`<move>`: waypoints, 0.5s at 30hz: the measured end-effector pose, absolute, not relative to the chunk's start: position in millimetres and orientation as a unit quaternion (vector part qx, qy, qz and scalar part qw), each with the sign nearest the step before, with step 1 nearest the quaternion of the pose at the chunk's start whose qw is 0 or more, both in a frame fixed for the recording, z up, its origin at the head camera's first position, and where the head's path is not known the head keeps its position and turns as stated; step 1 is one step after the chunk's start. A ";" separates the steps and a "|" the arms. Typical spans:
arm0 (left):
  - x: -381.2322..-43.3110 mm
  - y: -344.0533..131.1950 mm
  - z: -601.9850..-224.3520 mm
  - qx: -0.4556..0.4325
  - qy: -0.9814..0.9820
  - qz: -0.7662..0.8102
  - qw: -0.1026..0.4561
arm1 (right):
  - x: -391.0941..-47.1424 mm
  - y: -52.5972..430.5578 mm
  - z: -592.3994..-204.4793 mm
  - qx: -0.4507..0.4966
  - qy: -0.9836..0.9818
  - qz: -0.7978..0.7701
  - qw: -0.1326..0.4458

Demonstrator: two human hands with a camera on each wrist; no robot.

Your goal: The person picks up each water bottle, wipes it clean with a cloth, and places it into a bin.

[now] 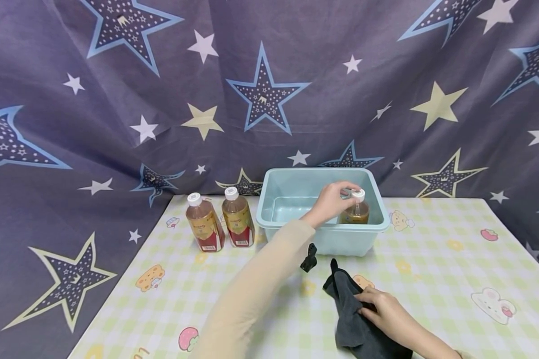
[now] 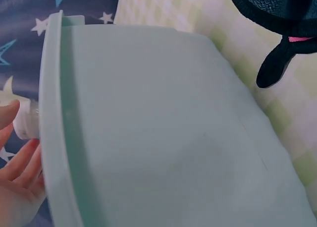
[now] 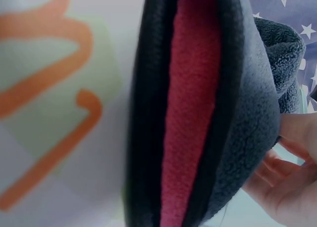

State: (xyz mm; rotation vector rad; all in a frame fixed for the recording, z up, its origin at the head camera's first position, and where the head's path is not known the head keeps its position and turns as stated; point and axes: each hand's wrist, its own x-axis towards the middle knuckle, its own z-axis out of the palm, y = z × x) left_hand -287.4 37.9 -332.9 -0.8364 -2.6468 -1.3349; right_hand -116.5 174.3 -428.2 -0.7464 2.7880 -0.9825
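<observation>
My left hand (image 1: 334,202) reaches into a light blue plastic bin (image 1: 346,242). Its thumb and fingers are at the white cap of a bottle (image 1: 356,215) of amber drink, which stands upright inside near the right end. In the left wrist view the cap (image 2: 27,120) shows between thumb and fingers, and the bin wall hides the bottle's body. My right hand (image 1: 388,316) pinches a dark grey cloth (image 1: 355,319) in front of the bin. A red inner face (image 3: 193,103) and a black border of the cloth show in the right wrist view. A black loop sticks up from its far corner.
Two similar bottles, a left one (image 1: 205,224) and a right one (image 1: 238,219), stand upright on the table left of the bin. A checked tablecloth (image 1: 431,279) with cartoon prints covers the table. Behind it hangs a dark curtain (image 1: 323,45) with stars.
</observation>
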 end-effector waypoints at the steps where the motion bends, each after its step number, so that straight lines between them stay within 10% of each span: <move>1: -286.4 36.9 -331.5 -0.270 -0.860 -0.431 0.026 | -116.5 174.2 -428.1 -0.244 0.914 -0.321 0.047; 15: -269.7 6.2 -311.6 -0.303 -0.876 -0.374 0.011 | -116.4 173.0 -427.0 -0.250 0.914 -0.317 0.049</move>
